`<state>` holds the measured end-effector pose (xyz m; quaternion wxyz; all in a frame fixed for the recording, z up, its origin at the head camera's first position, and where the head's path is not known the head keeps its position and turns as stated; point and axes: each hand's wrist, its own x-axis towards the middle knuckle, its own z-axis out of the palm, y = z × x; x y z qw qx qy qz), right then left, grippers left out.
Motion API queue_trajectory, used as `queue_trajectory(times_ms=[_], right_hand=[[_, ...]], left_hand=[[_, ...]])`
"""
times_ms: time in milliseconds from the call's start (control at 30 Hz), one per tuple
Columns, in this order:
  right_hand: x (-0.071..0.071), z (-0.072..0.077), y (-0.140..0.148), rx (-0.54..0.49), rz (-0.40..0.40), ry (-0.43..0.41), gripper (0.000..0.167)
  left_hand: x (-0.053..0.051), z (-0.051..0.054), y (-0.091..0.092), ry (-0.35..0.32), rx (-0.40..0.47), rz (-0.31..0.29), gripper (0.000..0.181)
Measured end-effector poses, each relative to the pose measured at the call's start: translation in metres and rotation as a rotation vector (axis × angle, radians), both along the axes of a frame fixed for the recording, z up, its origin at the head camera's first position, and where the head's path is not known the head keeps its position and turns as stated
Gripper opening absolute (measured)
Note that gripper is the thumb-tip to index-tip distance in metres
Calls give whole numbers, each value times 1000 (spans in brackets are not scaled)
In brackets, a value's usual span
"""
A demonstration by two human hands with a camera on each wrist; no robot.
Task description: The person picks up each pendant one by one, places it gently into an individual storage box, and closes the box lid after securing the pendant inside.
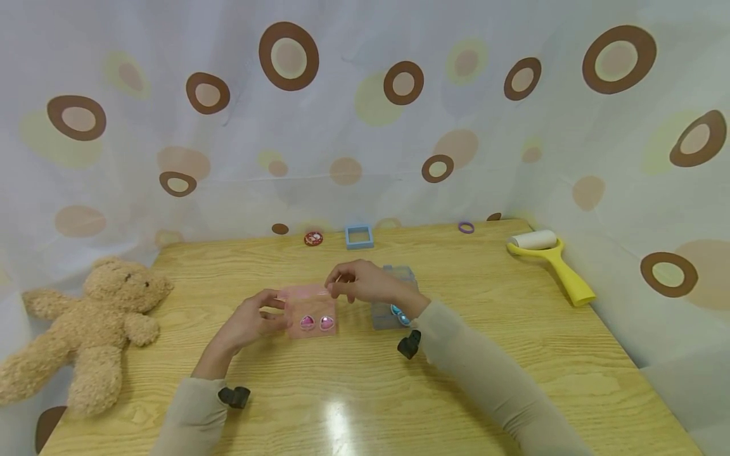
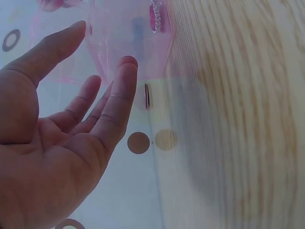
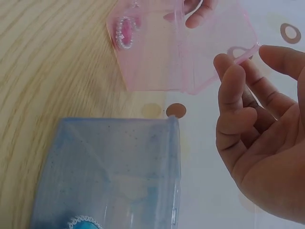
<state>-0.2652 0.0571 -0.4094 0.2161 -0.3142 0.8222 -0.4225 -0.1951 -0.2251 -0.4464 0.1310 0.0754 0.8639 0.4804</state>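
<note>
A translucent pink plastic box (image 1: pixel 312 308) with two heart-shaped pink gems on its front stands on the table, its lid (image 3: pixel 209 52) raised. My left hand (image 1: pixel 256 323) is at the box's left side; its thumb and fingers are spread apart in the left wrist view. With curled fingers my right hand (image 1: pixel 365 282) holds the lid's edge near its right corner, between thumb and fingertips. Just to the right is a translucent blue box (image 3: pixel 114 157) with blue gems on its front, partly hidden by my right forearm in the head view.
A teddy bear (image 1: pixel 102 323) lies at the left edge. Toward the back are a red round piece (image 1: pixel 313 238), a light blue square frame (image 1: pixel 359 246) and a purple ring (image 1: pixel 466 230). A yellow-handled lint roller (image 1: pixel 564 269) lies at the right by the patterned curtain.
</note>
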Motion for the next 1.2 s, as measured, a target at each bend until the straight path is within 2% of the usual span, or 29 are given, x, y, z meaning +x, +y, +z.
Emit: queue_trajectory(times_ms=[233, 433, 667, 867, 1200], right_hand=[[3, -4, -2, 29, 17, 30, 14], [4, -9, -4, 112, 30, 144, 17], [6, -14, -5, 181, 41, 250, 19], [8, -15, -7, 196, 44, 267, 24], [7, -23, -11, 206, 22, 279, 25]], left_hand=[[-2, 1, 0, -21, 32, 52, 69], [-2, 0, -4, -4, 67, 25, 65], [0, 0, -7, -5, 46, -5, 64], [0, -1, -8, 15, 8, -3, 58], [0, 0, -7, 18, 2, 0, 56]])
